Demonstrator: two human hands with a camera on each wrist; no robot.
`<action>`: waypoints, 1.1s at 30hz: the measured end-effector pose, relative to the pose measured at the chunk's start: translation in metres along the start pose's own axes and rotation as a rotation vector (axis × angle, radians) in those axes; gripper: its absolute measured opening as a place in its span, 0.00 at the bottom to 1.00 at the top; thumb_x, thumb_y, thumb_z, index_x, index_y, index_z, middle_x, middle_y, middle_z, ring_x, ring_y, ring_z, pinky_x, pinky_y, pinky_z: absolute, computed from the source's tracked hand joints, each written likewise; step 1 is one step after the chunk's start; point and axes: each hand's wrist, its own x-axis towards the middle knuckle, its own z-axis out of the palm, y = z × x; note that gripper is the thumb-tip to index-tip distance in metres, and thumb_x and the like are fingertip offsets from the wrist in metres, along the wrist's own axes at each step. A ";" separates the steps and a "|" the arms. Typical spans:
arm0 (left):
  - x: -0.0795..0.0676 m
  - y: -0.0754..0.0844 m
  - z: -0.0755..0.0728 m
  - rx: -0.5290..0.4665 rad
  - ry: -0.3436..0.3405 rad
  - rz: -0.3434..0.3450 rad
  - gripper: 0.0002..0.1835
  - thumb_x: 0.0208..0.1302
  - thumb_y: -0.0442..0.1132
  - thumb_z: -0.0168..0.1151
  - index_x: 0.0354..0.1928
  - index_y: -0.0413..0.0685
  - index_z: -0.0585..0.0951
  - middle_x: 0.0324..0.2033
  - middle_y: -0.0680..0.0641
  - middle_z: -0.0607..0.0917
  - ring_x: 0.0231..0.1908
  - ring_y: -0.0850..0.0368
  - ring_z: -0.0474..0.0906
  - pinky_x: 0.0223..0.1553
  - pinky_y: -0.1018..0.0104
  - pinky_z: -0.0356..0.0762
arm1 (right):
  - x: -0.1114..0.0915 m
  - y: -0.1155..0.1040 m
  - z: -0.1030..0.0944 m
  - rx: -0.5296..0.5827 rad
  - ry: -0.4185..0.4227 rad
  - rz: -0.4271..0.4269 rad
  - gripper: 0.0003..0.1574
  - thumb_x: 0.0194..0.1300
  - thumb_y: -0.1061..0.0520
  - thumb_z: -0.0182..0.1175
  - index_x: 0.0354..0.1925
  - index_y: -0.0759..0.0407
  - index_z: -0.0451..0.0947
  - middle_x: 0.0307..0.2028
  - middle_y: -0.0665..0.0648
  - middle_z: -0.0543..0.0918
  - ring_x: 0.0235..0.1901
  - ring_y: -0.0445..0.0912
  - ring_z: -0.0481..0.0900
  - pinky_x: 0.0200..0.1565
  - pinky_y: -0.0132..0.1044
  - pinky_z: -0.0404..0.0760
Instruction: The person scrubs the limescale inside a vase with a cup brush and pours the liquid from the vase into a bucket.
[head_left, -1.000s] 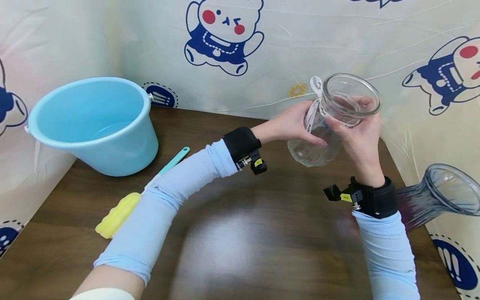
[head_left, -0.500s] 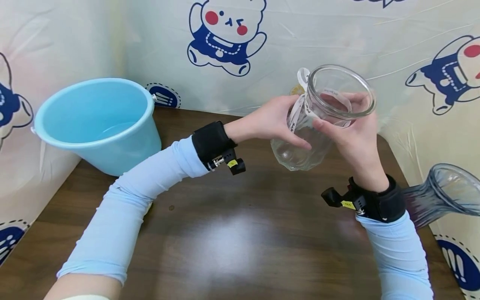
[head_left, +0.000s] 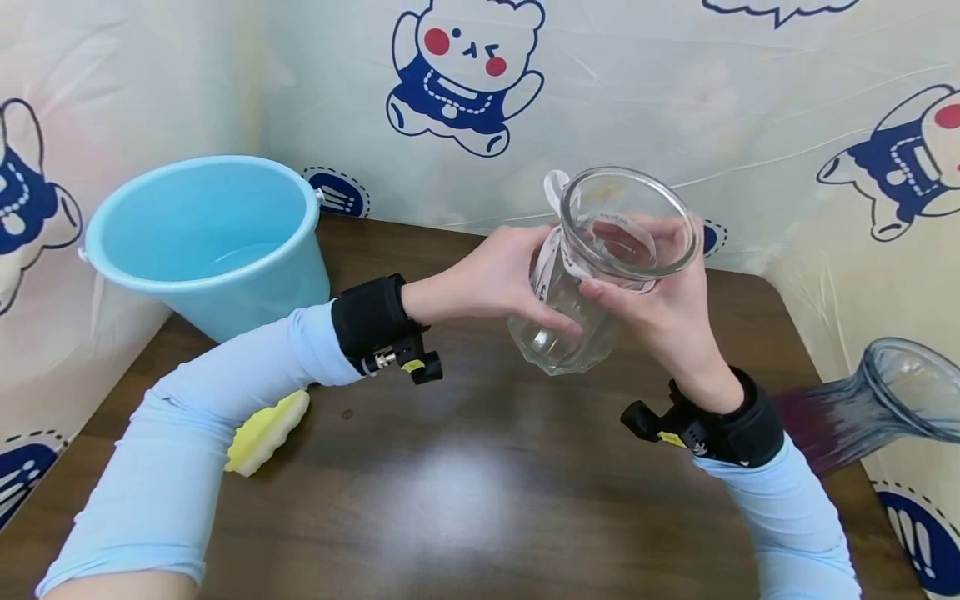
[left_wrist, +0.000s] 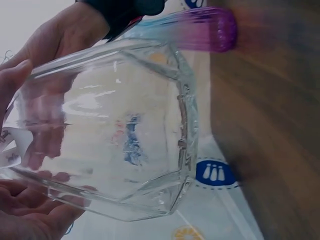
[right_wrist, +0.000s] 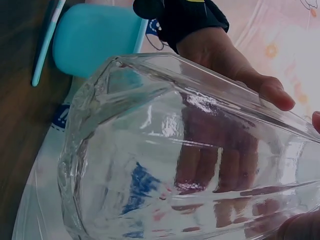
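Note:
A clear, faceted glass vase with a thick round rim and a white printed ribbon bow at its neck is held up over the table, tilted with its mouth toward me. My left hand grips its left side, thumb across the front. On the right, my right hand wraps round the neck and upper side, thumb in front. Both wrist views look at the vase's thick base; fingers show through the glass, which has nothing visible inside it.
A light blue bucket stands at the back left. A yellow sponge brush head lies partly under my left forearm; its blue handle shows in the right wrist view. A second vase, blue and purple, stands by the right edge of the brown table.
Both hands have brought the glass vase leftward and nearer to me, still gripping it. My left forearm has swung left; it first covered the yellow sponge head, which now shows again.

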 end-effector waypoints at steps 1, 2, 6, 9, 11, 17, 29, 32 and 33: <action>-0.003 -0.001 0.001 -0.007 0.001 -0.008 0.42 0.33 0.51 0.76 0.54 0.45 0.71 0.44 0.52 0.80 0.41 0.64 0.74 0.41 0.71 0.72 | -0.001 0.001 0.002 -0.003 -0.013 -0.005 0.38 0.41 0.66 0.71 0.50 0.62 0.65 0.46 0.62 0.77 0.47 0.51 0.77 0.53 0.39 0.71; -0.007 -0.001 0.001 -0.012 0.005 -0.016 0.42 0.34 0.51 0.76 0.54 0.45 0.71 0.44 0.51 0.80 0.41 0.63 0.74 0.41 0.71 0.72 | -0.002 0.002 0.003 0.003 -0.024 -0.006 0.38 0.42 0.65 0.72 0.50 0.62 0.64 0.47 0.62 0.76 0.48 0.51 0.76 0.54 0.39 0.70; -0.019 -0.005 0.005 -0.039 0.009 -0.042 0.42 0.34 0.49 0.76 0.55 0.44 0.70 0.44 0.51 0.80 0.41 0.62 0.75 0.41 0.69 0.73 | -0.008 0.007 0.010 0.047 -0.053 -0.003 0.38 0.42 0.61 0.73 0.49 0.61 0.62 0.48 0.61 0.74 0.49 0.52 0.75 0.54 0.39 0.70; -0.029 -0.009 0.009 -0.053 0.021 -0.053 0.42 0.33 0.49 0.77 0.55 0.45 0.71 0.44 0.51 0.81 0.41 0.63 0.76 0.41 0.69 0.74 | -0.014 0.013 0.017 0.080 -0.077 0.006 0.41 0.43 0.59 0.73 0.50 0.59 0.58 0.48 0.61 0.73 0.49 0.54 0.75 0.54 0.41 0.70; -0.035 -0.013 0.012 -0.057 0.029 -0.056 0.42 0.33 0.48 0.77 0.55 0.45 0.71 0.44 0.52 0.81 0.42 0.62 0.76 0.42 0.68 0.74 | -0.019 0.017 0.021 0.085 -0.090 0.014 0.43 0.43 0.59 0.73 0.50 0.60 0.56 0.49 0.61 0.73 0.50 0.54 0.74 0.55 0.41 0.69; -0.048 -0.026 0.026 -0.046 0.043 -0.042 0.42 0.31 0.48 0.78 0.53 0.46 0.71 0.43 0.52 0.81 0.43 0.62 0.77 0.44 0.69 0.73 | -0.036 0.030 0.032 -0.005 -0.072 0.065 0.46 0.35 0.75 0.70 0.50 0.65 0.55 0.48 0.63 0.75 0.49 0.52 0.73 0.52 0.38 0.70; -0.067 -0.058 0.058 -0.035 -0.003 0.019 0.41 0.31 0.48 0.78 0.52 0.41 0.74 0.44 0.45 0.81 0.43 0.53 0.78 0.43 0.68 0.73 | -0.071 0.063 0.042 -0.018 -0.088 0.167 0.49 0.30 0.77 0.71 0.49 0.70 0.54 0.49 0.64 0.74 0.48 0.55 0.72 0.51 0.37 0.69; -0.071 -0.064 0.063 -0.010 -0.009 0.026 0.42 0.30 0.49 0.78 0.52 0.40 0.74 0.43 0.45 0.81 0.43 0.54 0.79 0.42 0.69 0.74 | -0.075 0.064 0.044 -0.031 -0.096 0.192 0.50 0.30 0.77 0.71 0.49 0.72 0.53 0.49 0.66 0.73 0.48 0.56 0.71 0.52 0.38 0.68; -0.072 -0.066 0.065 -0.004 -0.011 0.023 0.42 0.30 0.50 0.78 0.52 0.41 0.74 0.43 0.46 0.81 0.42 0.54 0.79 0.42 0.69 0.74 | -0.076 0.063 0.046 -0.037 -0.097 0.204 0.49 0.30 0.77 0.70 0.49 0.72 0.53 0.49 0.67 0.73 0.48 0.56 0.71 0.52 0.37 0.68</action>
